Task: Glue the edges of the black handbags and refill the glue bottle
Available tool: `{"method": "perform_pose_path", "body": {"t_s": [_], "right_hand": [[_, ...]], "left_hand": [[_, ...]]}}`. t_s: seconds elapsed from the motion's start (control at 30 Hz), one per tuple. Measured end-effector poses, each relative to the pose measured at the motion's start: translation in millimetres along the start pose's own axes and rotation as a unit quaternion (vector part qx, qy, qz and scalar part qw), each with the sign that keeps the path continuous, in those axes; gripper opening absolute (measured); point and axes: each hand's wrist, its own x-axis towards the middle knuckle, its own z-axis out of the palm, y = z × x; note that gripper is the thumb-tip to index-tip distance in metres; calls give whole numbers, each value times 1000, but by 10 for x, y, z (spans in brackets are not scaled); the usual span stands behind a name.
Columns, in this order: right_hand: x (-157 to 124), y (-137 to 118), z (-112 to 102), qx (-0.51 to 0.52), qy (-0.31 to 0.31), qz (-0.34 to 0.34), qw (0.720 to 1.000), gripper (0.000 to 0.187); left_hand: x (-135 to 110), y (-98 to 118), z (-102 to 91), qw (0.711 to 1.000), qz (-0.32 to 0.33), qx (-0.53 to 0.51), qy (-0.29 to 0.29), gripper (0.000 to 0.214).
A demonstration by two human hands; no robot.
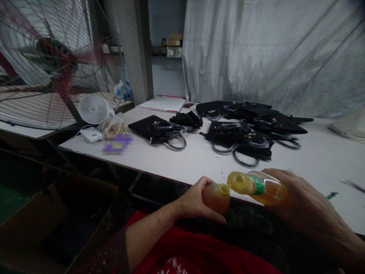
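My left hand (196,201) is wrapped round a small orange-brown bottle (216,199) with an open yellowish mouth, held upright just off the table's front edge. In my right hand (302,201) lies a larger clear bottle (272,189) with a green band round its neck and amber liquid inside. It is tilted nearly flat, its yellow-crusted mouth pointing left at the small bottle's opening. The two mouths are very close; whether they touch or any liquid flows between them I cannot tell.
Black handbags (239,137) with plastic-wrapped handles lie on the white table (194,161). At left stand a large caged fan (57,57), a small white fan (94,108), a white device (91,134) and a plastic bag (115,125). An open cardboard box (94,194) sits below.
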Motion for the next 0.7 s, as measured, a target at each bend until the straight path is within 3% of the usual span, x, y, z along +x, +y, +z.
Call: {"method": "perform_pose_path", "body": {"t_s": [0.7], "right_hand": [[-18,-47,-71,-12,-1,-6,1000,54]], "left_hand": [[2,-8,36,1000,-10,-2,1,88]]}}
